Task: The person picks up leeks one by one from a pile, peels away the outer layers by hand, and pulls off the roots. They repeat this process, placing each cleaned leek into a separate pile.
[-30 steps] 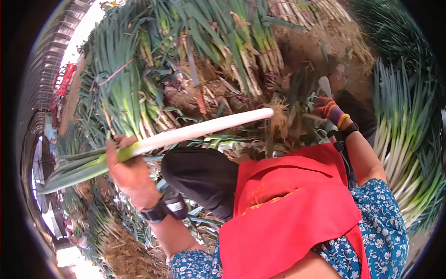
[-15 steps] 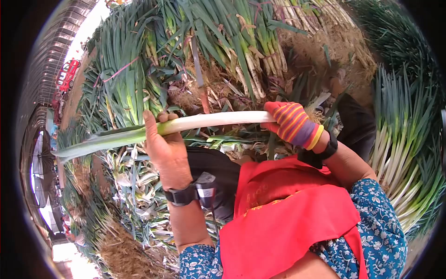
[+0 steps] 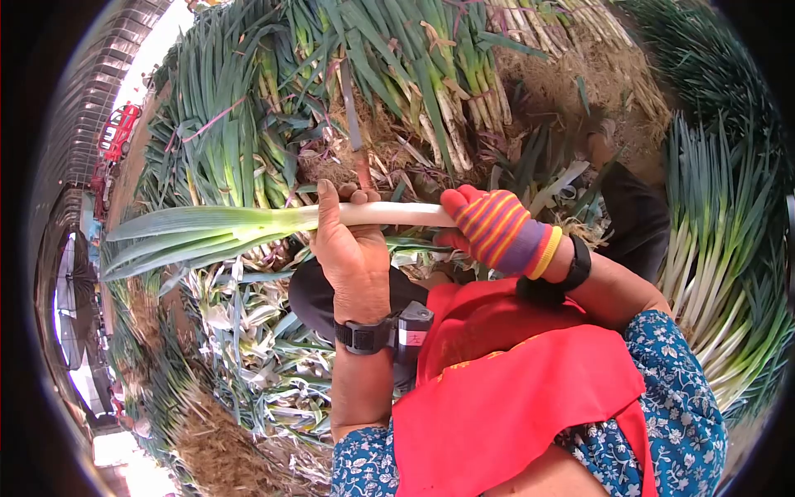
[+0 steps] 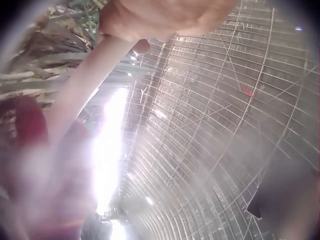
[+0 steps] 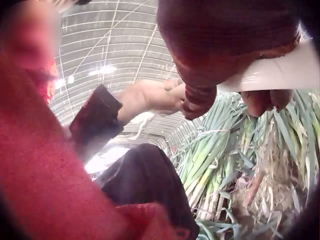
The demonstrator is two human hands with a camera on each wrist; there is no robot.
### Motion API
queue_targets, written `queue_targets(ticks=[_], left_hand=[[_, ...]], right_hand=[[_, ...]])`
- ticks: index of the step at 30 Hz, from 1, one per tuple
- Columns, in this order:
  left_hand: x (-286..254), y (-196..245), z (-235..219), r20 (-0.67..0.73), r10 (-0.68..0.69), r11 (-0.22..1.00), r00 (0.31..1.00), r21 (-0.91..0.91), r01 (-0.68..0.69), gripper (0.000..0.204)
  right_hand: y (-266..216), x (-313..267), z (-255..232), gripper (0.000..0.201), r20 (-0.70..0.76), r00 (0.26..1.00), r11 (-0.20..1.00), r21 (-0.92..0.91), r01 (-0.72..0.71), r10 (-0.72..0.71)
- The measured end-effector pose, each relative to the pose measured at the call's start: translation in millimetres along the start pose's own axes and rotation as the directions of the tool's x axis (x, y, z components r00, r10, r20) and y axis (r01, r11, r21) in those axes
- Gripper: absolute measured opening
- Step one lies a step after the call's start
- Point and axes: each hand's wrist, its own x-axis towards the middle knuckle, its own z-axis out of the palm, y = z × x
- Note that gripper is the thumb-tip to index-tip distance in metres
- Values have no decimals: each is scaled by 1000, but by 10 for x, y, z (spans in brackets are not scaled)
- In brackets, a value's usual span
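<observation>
One leek (image 3: 406,214) spans both hands: its green leaves (image 3: 190,225) fan out left of the bare fingers, probably light, limp and easily torn. The left hand (image 3: 356,265) grips the stalk near the leaves, thumb in front and fingers behind. Just beyond those fingertips lies a long blade (image 3: 349,108) with a reddish handle (image 3: 363,168). Between the hands, the white shank should feel stiffer, smooth and perhaps slippery, the surest place to hold. At its right end, the gloved right hand (image 3: 501,230) grasps it with curled fingers.
</observation>
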Motion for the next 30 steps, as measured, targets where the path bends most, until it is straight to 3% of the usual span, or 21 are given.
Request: queue_targets(ticks=[2,4,5,6,7,8,9,10,11,12,13,15,20,26,28,30], left_hand=[[26,6,-45,-68,-6,1000,998,-3,6,18],[1,33,-95,-29,-22,1000,999,-12,22,18],[-23,48,-124,11,-35,999,999,-17,35,17],[-50,45,-120,2,-34,999,999,-20,34,17],[-77,30,-90,0,-27,1000,1000,-5,27,16],[-91,23,-80,0,-21,1000,1000,10,21,15],[-89,10,-108,6,-7,1000,1000,9,7,16],[-74,-4,-118,4,-10,1000,1000,6,10,16],[-56,-18,-121,-14,-4,1000,1000,-12,4,17],[-44,-22,-107,-33,2,1000,999,-30,-3,17],[-45,-23,-74,-34,2,999,999,-32,-3,17],[-63,-17,9,-156,47,997,987,-58,-57,18],[-67,-38,-110,-60,-18,992,998,-126,10,16],[-117,-104,-155,8,-4,999,1000,-50,4,15],[-117,-114,-161,13,11,999,1000,-39,-10,14],[-110,-110,-130,29,-26,1000,999,-14,26,15]], right_hand=[[13,21,-54,42,51,999,1000,8,2,-2],[115,36,-62,37,-32,979,909,366,198,-200],[136,33,-74,23,0,986,844,517,140,-164],[124,27,-129,23,8,986,842,520,139,-168],[103,33,-212,24,240,970,741,657,-137,-33],[89,41,-253,29,478,877,582,698,-417,54],[83,41,-248,27,503,862,523,719,-457,62],[120,23,-145,27,506,860,524,717,-460,64],[186,-17,44,26,258,964,667,709,-231,60],[166,-8,94,26,-4,1000,785,619,-2,6],[131,-17,119,26,-3,1000,786,618,-3,5],[18,-7,150,18,-335,941,984,180,15,47],[151,-7,184,15,-313,950,996,87,11,17],[254,-60,298,7,-184,982,989,146,-23,50],[388,-74,424,6,-201,979,973,230,7,40],[515,-97,467,10,-64,998,997,64,32,-28]])
